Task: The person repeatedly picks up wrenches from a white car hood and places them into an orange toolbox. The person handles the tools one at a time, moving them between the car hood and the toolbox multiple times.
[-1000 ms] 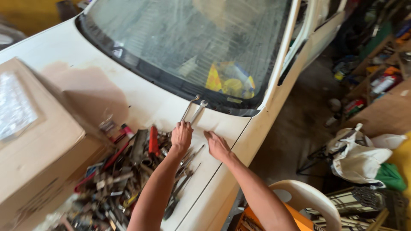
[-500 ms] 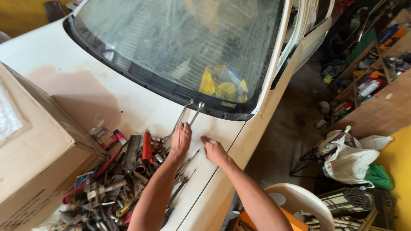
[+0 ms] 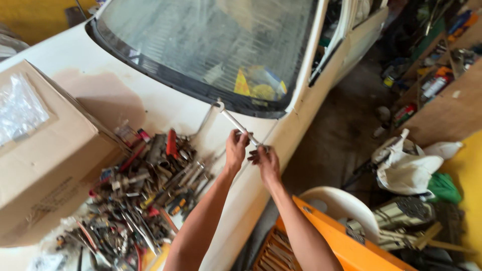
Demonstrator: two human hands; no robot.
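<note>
A long silver wrench (image 3: 235, 123) is lifted off the white car hood (image 3: 160, 113), its ring end pointing at the windshield base. My left hand (image 3: 236, 146) grips its shaft near the middle. My right hand (image 3: 264, 156) holds the near end of the same wrench. A second silver wrench (image 3: 202, 122) still lies on the hood just left of it, touching the edge of a large pile of hand tools (image 3: 145, 185).
A cardboard box (image 3: 40, 150) sits on the hood at left. The dusty windshield (image 3: 211, 40) is ahead. A white plastic chair (image 3: 341, 203) and an orange crate (image 3: 331, 241) stand below my arms. Bags (image 3: 406, 168) and cluttered shelves (image 3: 442, 65) fill the right.
Both hands left the hood surface and picked up one of the two wrenches, raising and turning it rightward. The camera view shifted back and down.
</note>
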